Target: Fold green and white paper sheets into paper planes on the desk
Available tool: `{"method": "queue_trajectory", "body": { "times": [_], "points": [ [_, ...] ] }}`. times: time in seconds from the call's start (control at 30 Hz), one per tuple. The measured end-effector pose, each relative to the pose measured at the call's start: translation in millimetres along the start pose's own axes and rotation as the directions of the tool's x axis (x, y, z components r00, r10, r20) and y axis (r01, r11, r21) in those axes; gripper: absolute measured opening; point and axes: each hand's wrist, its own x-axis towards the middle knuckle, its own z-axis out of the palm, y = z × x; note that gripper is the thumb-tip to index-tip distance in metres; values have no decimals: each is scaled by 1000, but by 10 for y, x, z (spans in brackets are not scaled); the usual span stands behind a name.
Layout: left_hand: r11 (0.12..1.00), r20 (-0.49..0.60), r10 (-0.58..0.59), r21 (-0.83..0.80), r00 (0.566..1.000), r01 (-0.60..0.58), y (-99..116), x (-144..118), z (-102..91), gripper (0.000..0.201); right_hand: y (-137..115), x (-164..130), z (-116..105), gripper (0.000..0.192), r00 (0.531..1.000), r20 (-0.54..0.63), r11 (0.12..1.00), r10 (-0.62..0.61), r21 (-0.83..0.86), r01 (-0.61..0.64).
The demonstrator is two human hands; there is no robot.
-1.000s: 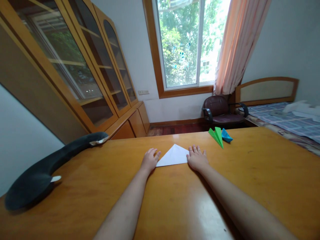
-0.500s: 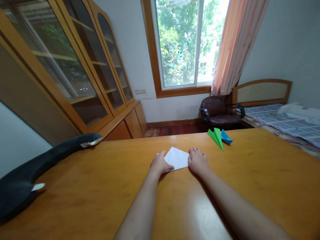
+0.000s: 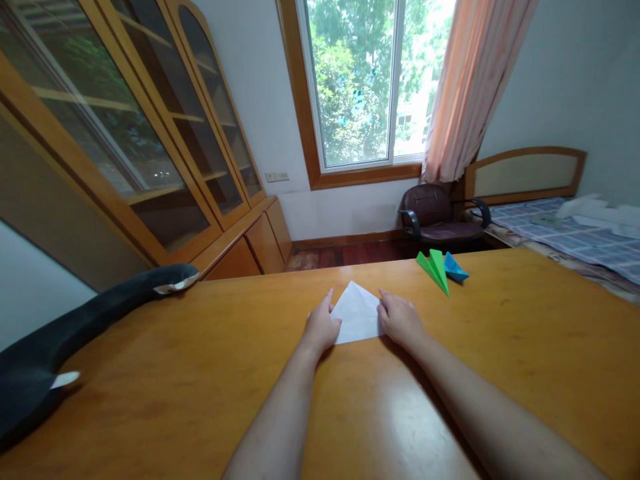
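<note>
A folded sheet of white paper with a pointed top lies between my hands on the wooden table. My left hand grips its left edge, thumb on top. At the right edge, my right hand pinches the paper between thumb and curled fingers. The undersides of both grips are hidden. Beyond my right hand rest a green paper plane and, beside it, a small blue paper boat.
A dark curved object with white parts lies along the table's left side. Past the far edge are a glass-door cabinet, a maroon armchair and a bed at the right.
My right hand has gone from lying flat with fingers spread to pinching the right edge. The paper has turned slightly, its point now further right and upward. My left hand keeps its hold.
</note>
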Motion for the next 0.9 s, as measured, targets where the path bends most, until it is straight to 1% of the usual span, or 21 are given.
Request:
{"method": "queue_trajectory", "body": {
  "times": [0.1,0.2,0.27,0.33,0.47,0.57,0.63,0.77,0.9],
  "points": [
    [996,-78,68,-54,995,-72,23,-4,-4,69,15,9,-19,50,1000,-23,999,18,40,-17],
    [986,-162,99,-115,982,-119,62,-16,-20,55,41,5,-6,46,998,-58,994,30,110,-24],
    [976,-212,118,-154,970,-153,78,-26,-27,47,60,-2,7,39,996,-91,984,9,179,7],
    [964,-241,164,-169,956,-208,83,-38,-29,38,77,-9,17,30,991,-129,967,-15,250,48],
    [949,-267,265,-98,927,-299,90,-68,-35,26,99,-21,25,26,976,-209,928,-58,349,130],
    [949,-294,273,-73,916,-306,108,-87,-51,25,112,-25,18,25,957,-268,906,-110,370,207],
    [955,-294,254,-76,922,-287,121,-90,-66,24,124,-21,14,24,945,-297,903,-137,356,243],
    [971,-256,200,-80,946,-227,136,-78,-95,20,148,-3,17,24,938,-307,908,-162,325,264],
    [962,-256,211,-119,944,-247,120,-62,-87,15,158,2,20,25,935,-314,909,-165,320,267]
  ]
}}
